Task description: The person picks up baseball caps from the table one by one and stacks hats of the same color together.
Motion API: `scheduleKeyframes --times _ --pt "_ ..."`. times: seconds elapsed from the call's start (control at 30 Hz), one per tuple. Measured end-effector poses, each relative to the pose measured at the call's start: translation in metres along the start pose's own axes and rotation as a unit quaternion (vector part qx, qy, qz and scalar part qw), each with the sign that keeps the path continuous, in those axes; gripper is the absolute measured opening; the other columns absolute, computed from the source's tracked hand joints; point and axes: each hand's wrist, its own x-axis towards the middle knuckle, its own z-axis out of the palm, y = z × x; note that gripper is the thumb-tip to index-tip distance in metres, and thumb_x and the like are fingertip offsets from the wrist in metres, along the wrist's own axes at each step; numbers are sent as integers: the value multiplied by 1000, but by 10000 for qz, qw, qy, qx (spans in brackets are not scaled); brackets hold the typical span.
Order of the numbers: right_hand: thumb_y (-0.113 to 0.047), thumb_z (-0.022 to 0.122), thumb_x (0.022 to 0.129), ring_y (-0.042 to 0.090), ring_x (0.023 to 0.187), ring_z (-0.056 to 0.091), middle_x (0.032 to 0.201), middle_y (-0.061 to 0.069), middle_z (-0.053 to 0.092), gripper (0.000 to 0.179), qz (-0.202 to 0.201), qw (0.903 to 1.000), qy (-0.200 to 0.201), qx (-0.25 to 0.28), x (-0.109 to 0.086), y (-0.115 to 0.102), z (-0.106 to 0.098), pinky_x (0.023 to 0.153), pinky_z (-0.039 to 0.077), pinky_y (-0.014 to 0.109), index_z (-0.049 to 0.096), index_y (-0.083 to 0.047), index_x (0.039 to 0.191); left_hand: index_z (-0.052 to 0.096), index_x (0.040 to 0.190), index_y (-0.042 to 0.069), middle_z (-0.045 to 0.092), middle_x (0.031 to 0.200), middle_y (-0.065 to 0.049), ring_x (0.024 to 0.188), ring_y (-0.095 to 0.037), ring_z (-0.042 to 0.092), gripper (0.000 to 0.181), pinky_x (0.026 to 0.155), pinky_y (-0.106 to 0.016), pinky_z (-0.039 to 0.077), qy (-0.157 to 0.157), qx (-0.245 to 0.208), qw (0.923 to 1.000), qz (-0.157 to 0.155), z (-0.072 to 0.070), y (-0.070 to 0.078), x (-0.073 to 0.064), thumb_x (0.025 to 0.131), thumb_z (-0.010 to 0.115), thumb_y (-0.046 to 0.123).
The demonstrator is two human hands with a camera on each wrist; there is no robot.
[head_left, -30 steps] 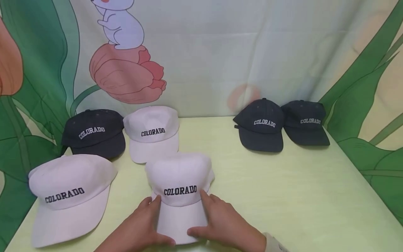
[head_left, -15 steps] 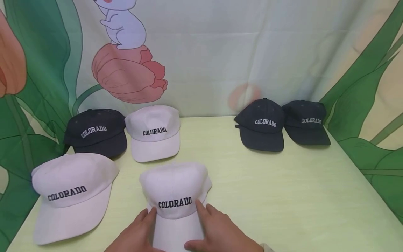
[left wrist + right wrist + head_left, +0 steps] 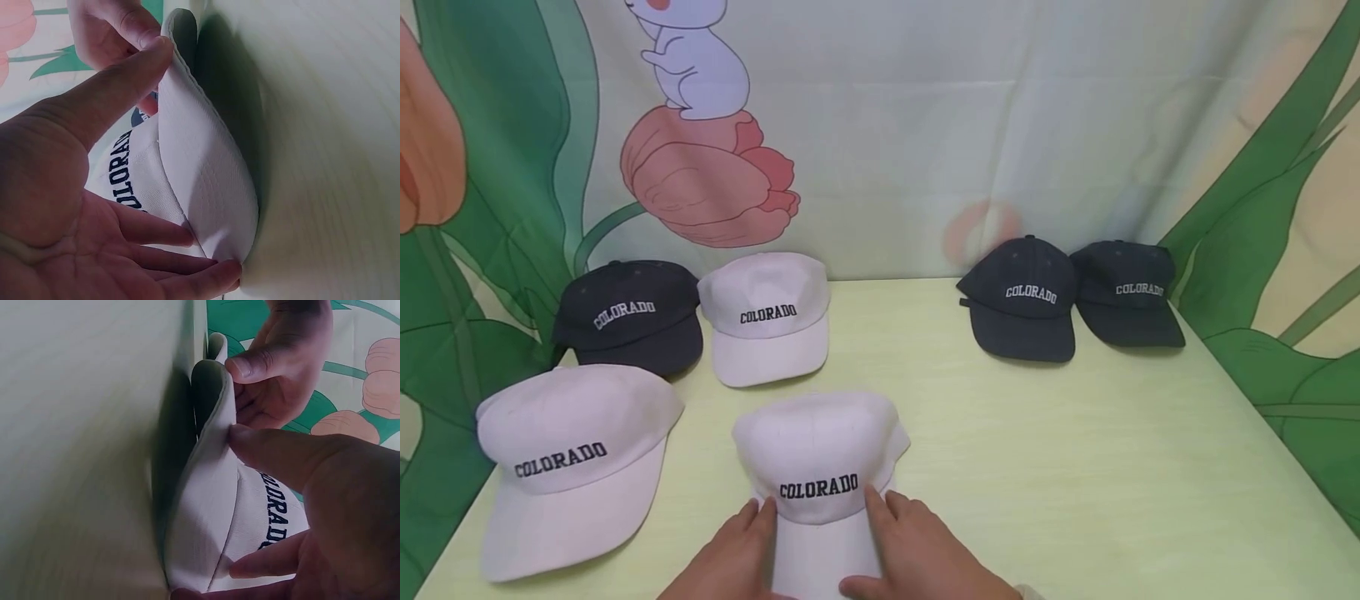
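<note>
A white baseball cap with dark COLORADO lettering sits at the front middle of the table, brim toward the person. My left hand grips the brim from the left and my right hand grips it from the right, fingers by the seam below the lettering. In the left wrist view, the left thumb touches the edge of the curved brim while the other fingers lie along its near side. From the right wrist, the right thumb likewise meets the brim edge. The brim's front is cut off in the head view.
Another white cap lies close on the left. Behind it are a dark cap and a white cap. Two dark caps stand together at the back right. A printed cloth hangs behind the pale green table.
Both hands have drawn the front white cap a little toward the person, mostly in the first half second. It has barely moved since. The other caps stay where they were.
</note>
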Motion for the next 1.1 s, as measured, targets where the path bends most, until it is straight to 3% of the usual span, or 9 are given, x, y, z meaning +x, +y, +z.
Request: scheduleKeyframes --times 0.43,0.57,0.67,0.9,1.0,1.1 --pt "-59 70 80 25 108 62 126 15 60 95 -152 9994 175 -246 2 1 -2 91 52 35 36 1 146 36 139 -18 42 140 -34 126 -42 49 126 98 -54 46 -415 -81 9987 -294 -9 7 4 54 87 60" --pt "-58 70 81 23 109 62 125 12 60 94 -44 9999 77 -149 1 1 -6 91 52 34 36 -1 147 39 139 -14 46 139 -30 123 -39 53 123 96 -53 47 -429 52 9981 -431 -13 9 5 54 86 61" --pt "-56 71 81 22 112 61 127 11 60 93 35 10000 28 -35 0 1 -11 93 52 35 36 -3 147 43 138 -9 53 134 -21 116 -31 58 118 95 -51 48 -461 16 9974 -558 -18 11 7 54 87 60" --pt "-61 66 83 19 107 61 119 5 63 80 182 9996 201 -10 -3 -1 -34 92 51 36 46 -10 142 56 133 4 62 127 -11 114 -28 61 96 95 -52 47 -415 -184 9959 -789 -50 7 4 61 81 62" --pt "-58 65 84 21 105 60 116 6 64 71 119 9980 613 12 -3 0 -47 91 51 37 55 -8 134 66 118 12 69 114 -5 103 -21 64 74 87 -47 51 -258 -31 9962 -830 -69 2 1 67 76 65" --pt "-53 66 85 23 107 61 117 9 64 67 -74 9928 1199 -36 2 0 -59 90 51 39 58 -4 130 69 103 12 71 101 -5 91 -20 65 64 78 -43 52 11 241 9973 -700 -87 -4 1 72 70 68"
